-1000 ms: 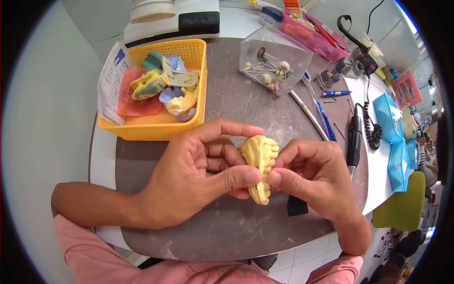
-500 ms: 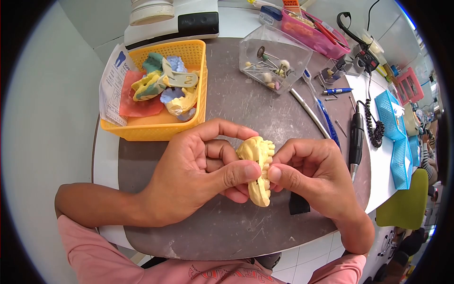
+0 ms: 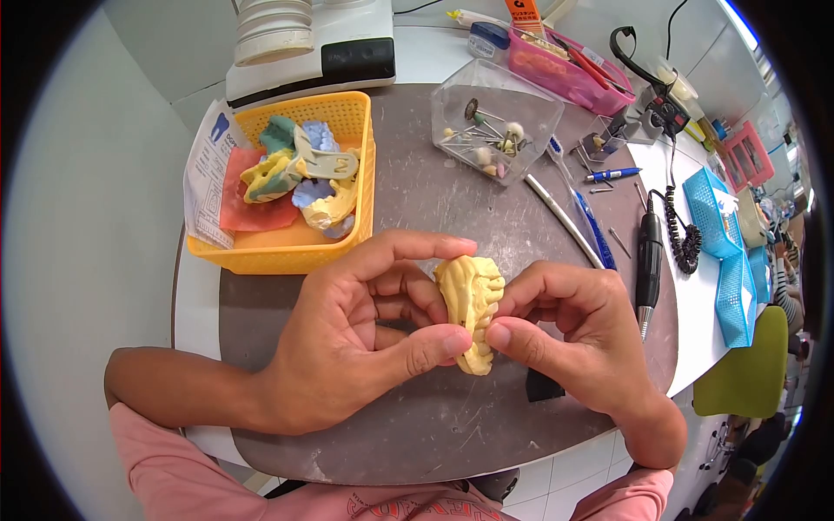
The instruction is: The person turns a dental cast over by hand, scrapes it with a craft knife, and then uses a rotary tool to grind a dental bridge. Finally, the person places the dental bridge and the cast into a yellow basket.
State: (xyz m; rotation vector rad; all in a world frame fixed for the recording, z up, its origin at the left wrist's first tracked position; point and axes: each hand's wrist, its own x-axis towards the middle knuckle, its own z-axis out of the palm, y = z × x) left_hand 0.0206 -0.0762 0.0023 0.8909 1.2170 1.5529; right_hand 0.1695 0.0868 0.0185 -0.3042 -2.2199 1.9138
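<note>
A yellow plaster dental cast (image 3: 470,304), two toothed halves pressed together, is held above the grey round work mat (image 3: 417,417). My left hand (image 3: 356,334) wraps it from the left, thumb pressed on the lower front and fingers behind. My right hand (image 3: 573,334) pinches its right side between thumb and forefinger. Both thumbs almost meet at the cast's lower part.
A yellow basket (image 3: 291,247) of coloured casts and impressions stands at the back left. A clear box of burs (image 3: 495,130), a black handpiece (image 3: 647,252) with coiled cord, a blue pen (image 3: 612,174), pink tray (image 3: 569,65) and blue baskets (image 3: 725,252) lie to the right. A white machine (image 3: 313,48) sits behind.
The cast has been turned slightly and sits a little lower in both hands; my thumbs have slid closer together on it. The view has shifted a little downward.
</note>
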